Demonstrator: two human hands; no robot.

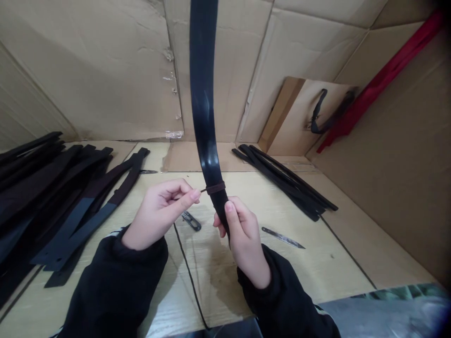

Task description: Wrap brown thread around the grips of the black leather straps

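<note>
A long black leather strap (202,94) rises in a curve from my right hand (243,239), which grips its lower end. A narrow brown band (215,188) wraps around the strap just above that hand. My left hand (158,213) is pinched shut on a thin dark tail (203,190) sticking out from the band's left side. Small metal thread snips (192,221) lie on the table just below my left fingertips. A slim steel blade (283,237) lies to the right of my right hand, not touching it.
Several black straps (70,197) are piled on the left of the wood-grain table (225,286), with another bundle (285,180) at the back right. A dark blade (148,172) lies near the left pile. Cardboard walls (387,164) surround the table, and a red strip (380,80) leans at right.
</note>
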